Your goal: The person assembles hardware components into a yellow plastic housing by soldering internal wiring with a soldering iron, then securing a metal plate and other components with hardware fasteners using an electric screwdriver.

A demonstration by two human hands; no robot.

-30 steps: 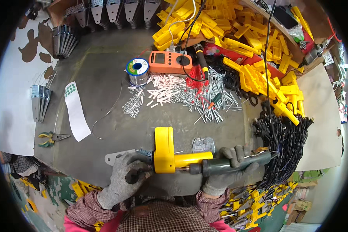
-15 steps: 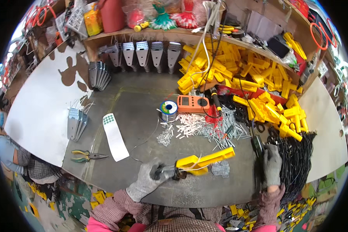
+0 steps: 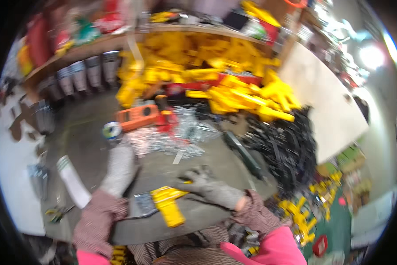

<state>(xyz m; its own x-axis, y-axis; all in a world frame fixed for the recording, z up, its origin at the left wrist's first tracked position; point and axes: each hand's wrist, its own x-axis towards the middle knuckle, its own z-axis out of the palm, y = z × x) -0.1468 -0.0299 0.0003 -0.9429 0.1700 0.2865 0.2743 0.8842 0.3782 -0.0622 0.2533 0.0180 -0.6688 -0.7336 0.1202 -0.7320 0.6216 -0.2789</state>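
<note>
The picture is motion-blurred. My right hand (image 3: 209,189), in a grey glove, lies over the top of a yellow plastic part (image 3: 168,206) at the near edge of the grey table (image 3: 207,216), fingers closed on it. My left hand (image 3: 118,170), also gloved, stretches forward across the table, just short of a spool of solder wire (image 3: 112,131). Blur hides whether its fingers are open. A dark green-handled tool (image 3: 243,155) lies on the table to the right, apart from both hands.
An orange meter (image 3: 138,117) and a heap of small metal pins (image 3: 176,138) lie mid-table. Yellow plastic parts (image 3: 234,90) pile up behind, black cables (image 3: 289,150) at right. A white strip (image 3: 72,181) and pliers (image 3: 58,213) lie at left.
My right hand has left the tool by the cables and come back onto the yellow part. My left hand let go of it and reached forward. The view swung right.
</note>
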